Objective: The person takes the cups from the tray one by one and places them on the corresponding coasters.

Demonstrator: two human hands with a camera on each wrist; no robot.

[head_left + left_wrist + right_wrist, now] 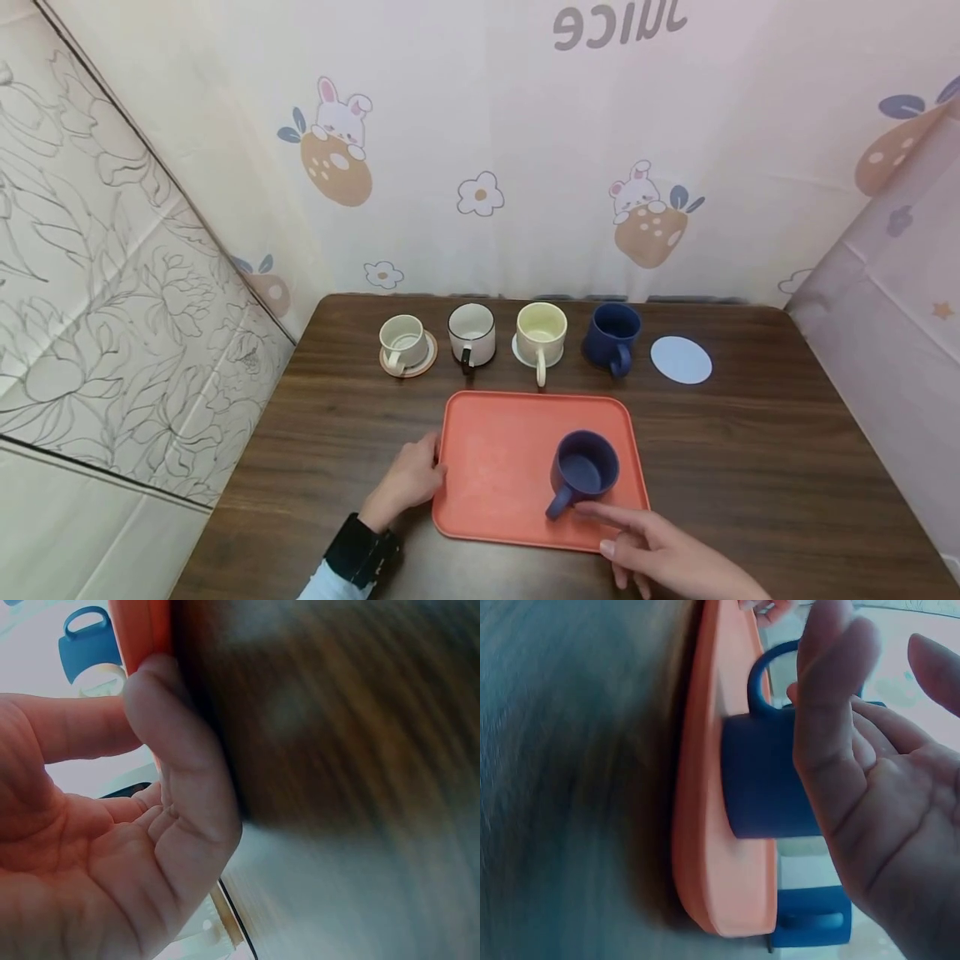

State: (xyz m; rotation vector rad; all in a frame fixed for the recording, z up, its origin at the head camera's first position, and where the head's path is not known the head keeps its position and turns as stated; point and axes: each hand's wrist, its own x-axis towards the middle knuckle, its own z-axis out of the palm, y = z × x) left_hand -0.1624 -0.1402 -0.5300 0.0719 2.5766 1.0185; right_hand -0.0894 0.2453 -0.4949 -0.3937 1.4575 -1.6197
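Observation:
My left hand (pixel 408 477) grips the left edge of a coral-red rectangular tray (pixel 491 458), thumb and index finger meeting at its rim in the left wrist view. Toward the tray's right side stands an upright dark blue mug (pixel 587 468), its handle turned to the front left. Beside that mug, over the tray's front right part, is my right hand (pixel 652 546), index finger stretched toward the handle and other fingers loosely bent. In the right wrist view the fingers overlap the blue mug (pixel 765 780); whether they touch it I cannot tell. The right hand holds nothing.
Behind the tray stands a row: a small cream cup (pixel 402 337) on a coaster, a white mug with black handle (pixel 472 329), a pale yellow mug (pixel 542 329) on a coaster, and another dark blue mug (pixel 611 333). A bare white round coaster (pixel 681 360) lies to their right.

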